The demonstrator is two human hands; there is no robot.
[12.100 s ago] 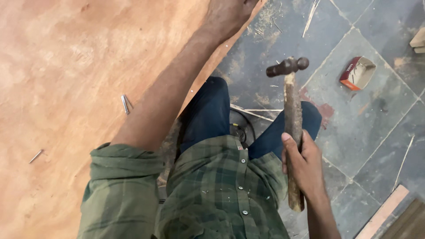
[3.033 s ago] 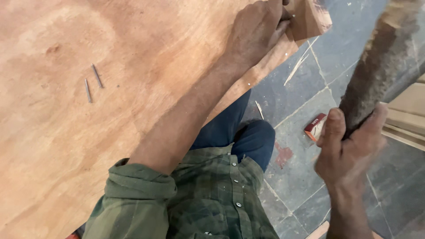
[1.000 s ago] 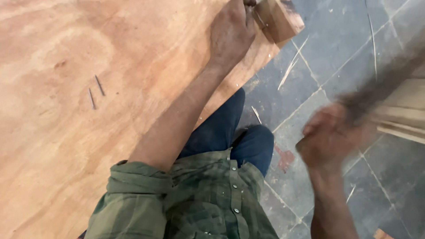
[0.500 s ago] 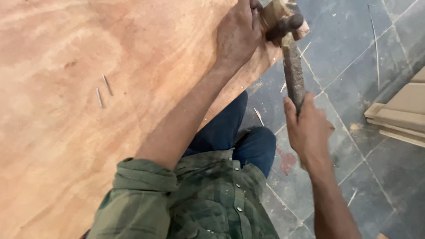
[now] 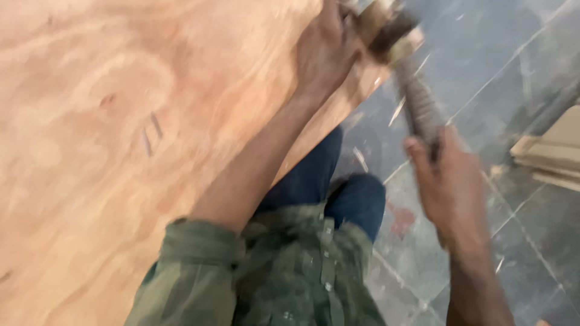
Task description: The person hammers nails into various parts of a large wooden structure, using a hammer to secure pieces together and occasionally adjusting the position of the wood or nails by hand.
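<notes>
Hammer [image 5: 417, 102]: its head sits at the top of the view, against a small wooden block [image 5: 377, 18] at the corner of the plywood sheet [image 5: 121, 151]. The handle's long axis runs from that head down and slightly right, toward your right hand [image 5: 450, 187], so the tool points up and away from you. Your right hand is closed around the lower handle. Your left hand [image 5: 323, 51] lies pressed on the sheet's corner beside the block; motion blur hides whether its fingers pinch anything. The step in hand appears to be striking at the block. The next blow calls for a steady aim, clear of your left fingers. Two loose nails [image 5: 151, 134] lie well apart on the sheet.
</notes>
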